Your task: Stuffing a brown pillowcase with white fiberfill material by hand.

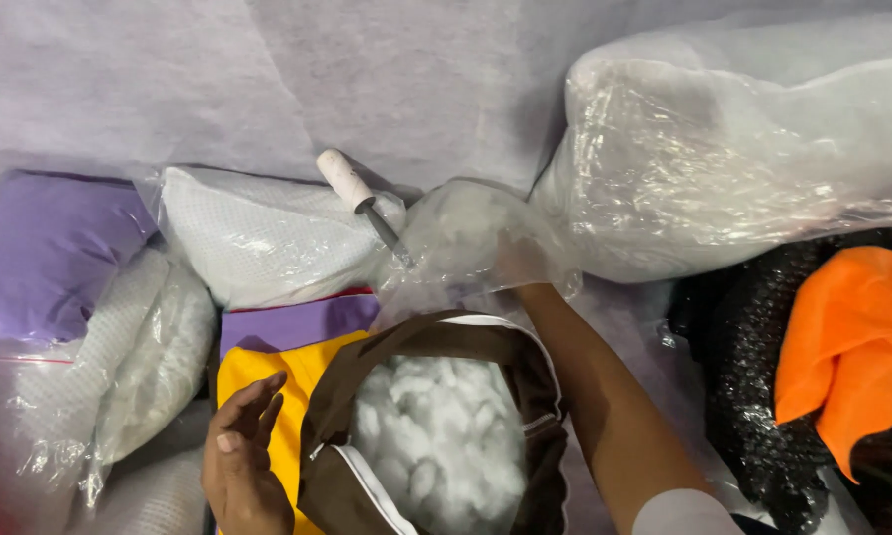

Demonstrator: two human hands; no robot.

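A brown fabric cover (339,426) with a white zipper lies open at the bottom centre, packed with white fibre stuffing (436,436). My left hand (243,456) rests beside its left edge, fingers loosely apart, holding nothing, over a yellow cloth (268,372). My right hand (520,263) reaches inside a clear plastic bag (466,233) of white stuffing just above the cover. The hand is blurred by the plastic; whether it grips stuffing I cannot tell.
A tool with a white handle (345,179) lies on a white bagged cushion (258,233). A large clear bag of stuffing (743,159) sits upper right. Purple cushion (40,253) left, orange cloth (852,337) on black mesh (738,367) right.
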